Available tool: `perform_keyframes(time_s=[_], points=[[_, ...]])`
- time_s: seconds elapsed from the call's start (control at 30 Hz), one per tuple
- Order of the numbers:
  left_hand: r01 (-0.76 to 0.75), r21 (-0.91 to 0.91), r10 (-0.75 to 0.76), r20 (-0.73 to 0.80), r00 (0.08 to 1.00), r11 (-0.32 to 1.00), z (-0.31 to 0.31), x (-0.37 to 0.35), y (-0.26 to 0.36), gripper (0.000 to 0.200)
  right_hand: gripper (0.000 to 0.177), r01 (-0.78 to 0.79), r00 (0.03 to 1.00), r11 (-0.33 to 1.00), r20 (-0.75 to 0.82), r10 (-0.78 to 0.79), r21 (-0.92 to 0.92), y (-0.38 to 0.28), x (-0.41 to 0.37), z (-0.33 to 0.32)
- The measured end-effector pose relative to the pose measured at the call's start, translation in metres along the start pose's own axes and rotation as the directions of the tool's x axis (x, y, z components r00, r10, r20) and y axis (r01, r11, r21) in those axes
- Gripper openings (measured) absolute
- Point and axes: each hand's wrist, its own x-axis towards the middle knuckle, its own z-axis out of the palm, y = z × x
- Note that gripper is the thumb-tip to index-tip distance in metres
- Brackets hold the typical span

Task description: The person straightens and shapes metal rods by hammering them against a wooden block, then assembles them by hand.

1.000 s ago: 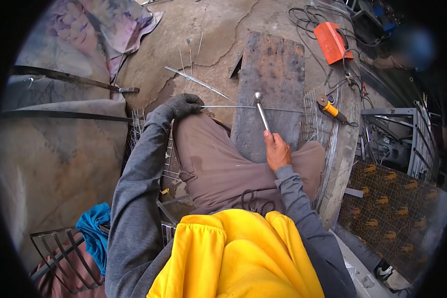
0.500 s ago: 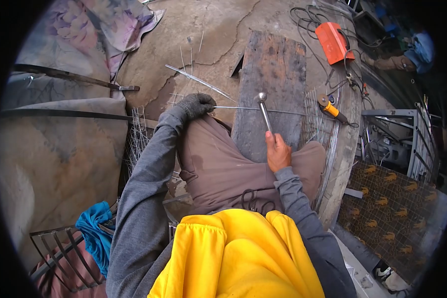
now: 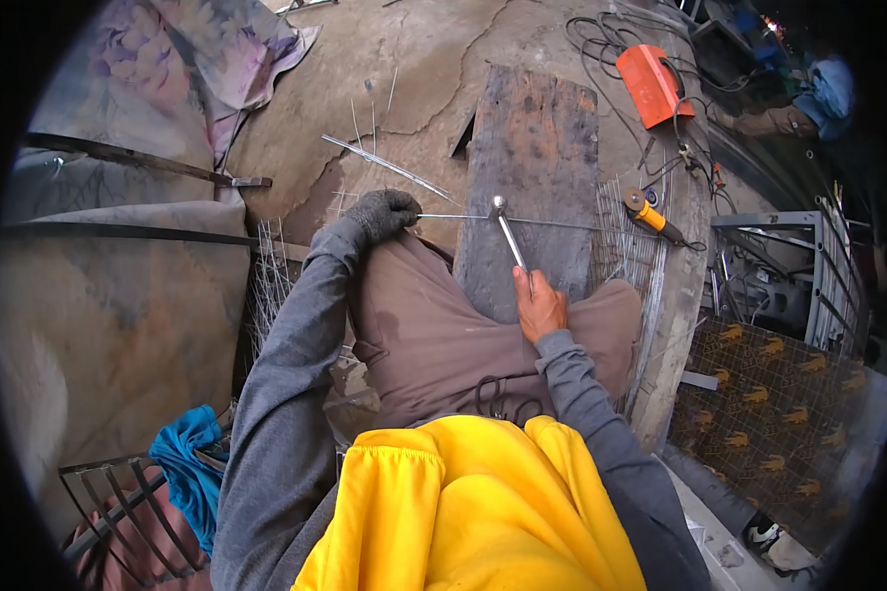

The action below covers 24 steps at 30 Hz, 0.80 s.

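Observation:
My left hand, in a dark grey glove, is closed around the left end of a thin metal rod. The rod runs rightward across a worn wooden board lying on the ground. My bare right hand grips the shiny handle of a metal hammer. The hammer's rounded head is at the rod, over the board; whether they touch I cannot tell.
Thin loose rods lie beyond my left hand. Right of the board are wire mesh, a yellow grinder, an orange machine with cables and a grey metal frame. Cloth sheeting hangs at left.
The hammer head has moved left and slightly down to the rod, its handle now tilted more. My right hand has shifted slightly left and down. My left hand still holds the rod.

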Motion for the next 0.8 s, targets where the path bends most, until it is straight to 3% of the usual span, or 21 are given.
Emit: perform_keyframes(time_s=[0.1, 0.3, 0.37, 0.5, 0.8], points=[[0.003, -0.001, -0.003, -0.016, 1.0, 1.0, -0.004, 0.001, 0.001, 0.025, 0.052, -0.027, 0.998, 0.997, 0.05, 0.024, 0.074, 0.002, 0.002, -0.004], [-0.012, 0.065, 0.012, -0.003, 1.0, 0.998, -0.025, -0.012, -0.012, 0.026, 0.054, -0.035, 0.999, 0.986, -0.026, 0.04, 0.165, 0.014, -0.018, -0.012], [0.095, 0.102, -0.098, 0.019, 0.995, 0.99, -0.035, -0.018, -0.019, 0.026, 0.055, -0.025, 0.996, 0.985, -0.077, 0.039, 0.173, 0.022, -0.017, -0.012], [0.1, 0.076, -0.103, 0.034, 0.994, 0.992, -0.049, -0.031, -0.038, 0.027, 0.054, 0.012, 0.985, 0.986, -0.171, 0.017, 0.167, 0.026, -0.011, -0.02], [0.084, 0.156, -0.093, 0.046, 0.995, 0.984, -0.055, -0.039, -0.038, 0.03, 0.052, 0.044, 0.983, 0.986, -0.182, -0.014, 0.161, 0.012, 0.001, -0.025]])
